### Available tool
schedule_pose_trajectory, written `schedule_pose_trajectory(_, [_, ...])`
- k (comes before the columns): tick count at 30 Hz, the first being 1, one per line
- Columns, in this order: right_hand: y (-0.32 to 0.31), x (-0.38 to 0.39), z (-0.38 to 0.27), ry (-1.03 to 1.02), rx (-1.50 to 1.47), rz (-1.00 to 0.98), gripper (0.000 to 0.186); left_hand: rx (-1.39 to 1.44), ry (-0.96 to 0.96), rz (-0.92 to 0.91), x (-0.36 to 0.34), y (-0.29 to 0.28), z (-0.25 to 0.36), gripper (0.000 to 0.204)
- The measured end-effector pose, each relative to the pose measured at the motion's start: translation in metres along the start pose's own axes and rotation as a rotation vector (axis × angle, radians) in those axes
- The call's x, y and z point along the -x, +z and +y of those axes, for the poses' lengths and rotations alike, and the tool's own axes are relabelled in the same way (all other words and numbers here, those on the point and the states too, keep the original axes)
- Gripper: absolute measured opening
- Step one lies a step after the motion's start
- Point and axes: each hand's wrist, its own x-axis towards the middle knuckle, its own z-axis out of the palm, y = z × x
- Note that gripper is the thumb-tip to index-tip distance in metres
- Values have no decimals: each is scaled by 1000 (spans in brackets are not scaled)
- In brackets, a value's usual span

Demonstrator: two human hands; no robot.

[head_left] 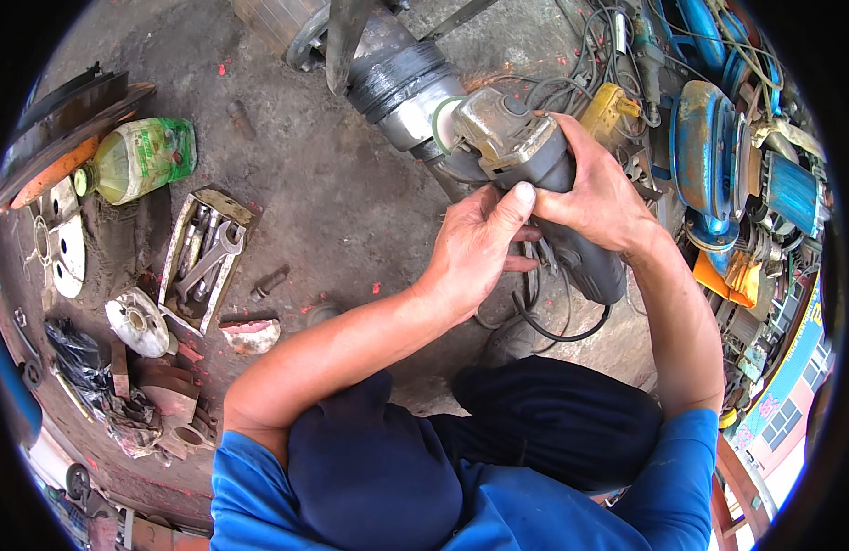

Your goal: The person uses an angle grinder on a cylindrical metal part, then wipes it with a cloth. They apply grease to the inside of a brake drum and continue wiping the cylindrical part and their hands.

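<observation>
An angle grinder (580,262), dark-bodied with a worn metal head, is held between both my hands above the floor. My right hand (594,188) wraps the body just behind the head. My left hand (475,234) grips from the other side, its thumb along the body and its fingers partly hidden beneath. The pale grinding disc (444,126) is at a bright bare-metal section (422,112) of a round shaft; whether they touch, I cannot tell. Black material (399,81) bands the shaft farther up. Orange streaks, like sparks, show right of the disc.
At left lie a toolbox of wrenches (242,216), a green-labelled jug (149,156) and metal discs (138,321). Tangled cables (580,87), a yellow tool (610,112) and blue machine parts (704,147) crowd the right. The grinder's cord (571,338) loops near my legs.
</observation>
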Motion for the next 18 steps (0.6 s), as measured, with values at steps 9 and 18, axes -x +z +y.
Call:
schedule_pose_trajectory(9, [-6, -1, 11, 1, -27, -18, 78, -19, -36, -3, -2, 7, 1, 70])
schedule_pose_trajectory(18, [-10, -4, 14, 20, -92, -29, 74, -49, -40, -38, -4, 7, 2, 67])
